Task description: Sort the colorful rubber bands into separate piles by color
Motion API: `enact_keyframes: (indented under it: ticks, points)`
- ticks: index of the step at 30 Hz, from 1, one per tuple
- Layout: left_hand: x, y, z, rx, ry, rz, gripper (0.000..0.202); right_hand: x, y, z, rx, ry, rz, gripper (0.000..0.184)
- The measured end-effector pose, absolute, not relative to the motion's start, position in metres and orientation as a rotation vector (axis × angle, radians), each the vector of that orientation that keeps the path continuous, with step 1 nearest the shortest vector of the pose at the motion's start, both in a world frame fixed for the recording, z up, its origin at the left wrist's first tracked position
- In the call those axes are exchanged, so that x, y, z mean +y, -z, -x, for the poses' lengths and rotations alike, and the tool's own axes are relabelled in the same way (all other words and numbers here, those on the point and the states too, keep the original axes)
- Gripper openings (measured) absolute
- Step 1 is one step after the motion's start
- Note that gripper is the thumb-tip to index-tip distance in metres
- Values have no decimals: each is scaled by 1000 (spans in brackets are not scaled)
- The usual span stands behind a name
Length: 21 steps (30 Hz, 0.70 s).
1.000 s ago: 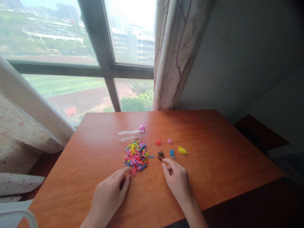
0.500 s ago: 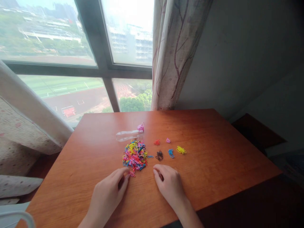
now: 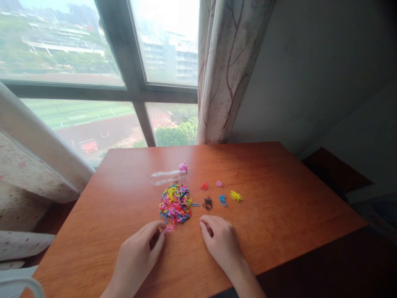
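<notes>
My left hand (image 3: 141, 246) is closed in a pinch at the near-left edge of a mixed pile of small coloured rubber bands (image 3: 176, 203). At its fingertips is a pink rubber band (image 3: 169, 228), just off the pile. My right hand (image 3: 219, 235) rests on the table right of the pile, thumb and forefinger together; anything between them is hidden. Beyond it lie small sorted clusters: black bands (image 3: 207, 203), blue bands (image 3: 222, 200), yellow bands (image 3: 236, 195), red bands (image 3: 204, 186) and pink bands (image 3: 218, 183). One blue band (image 3: 196, 205) lies beside the pile.
Behind the pile, a clear plastic bottle (image 3: 164, 178) with a pink cap (image 3: 183, 166) lies on its side on the wooden table (image 3: 279, 198). A window (image 3: 167, 49) and a patterned curtain (image 3: 229, 70) stand past the far edge. A white curved rail (image 3: 27, 281) shows at lower left.
My left hand has shifted slightly left, and the pink rubber band at its fingertips has come with it, away from the pile. My right hand is nearly still.
</notes>
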<state>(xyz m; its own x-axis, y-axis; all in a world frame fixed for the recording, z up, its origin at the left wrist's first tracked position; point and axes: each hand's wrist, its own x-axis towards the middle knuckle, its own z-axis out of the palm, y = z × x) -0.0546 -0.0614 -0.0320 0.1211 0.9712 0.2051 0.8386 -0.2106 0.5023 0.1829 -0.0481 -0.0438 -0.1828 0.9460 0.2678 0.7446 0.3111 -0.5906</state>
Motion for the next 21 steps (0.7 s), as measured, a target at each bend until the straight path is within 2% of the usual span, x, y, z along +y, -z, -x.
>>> enact_keyframes:
  ticks: [11, 17, 21]
  points:
    - [-25, 1, 20, 1651, -678, -2325, 18, -47, 45, -182, -2014, -453, 1509, 18]
    - [26, -30, -36, 1562, -327, -2441, 19, -46, 45, -183, -2008, -460, 1514, 18]
    - [64, -30, -73, 1515, -220, -2465, 19, -45, 47, -184, -1975, -490, 1495, 19]
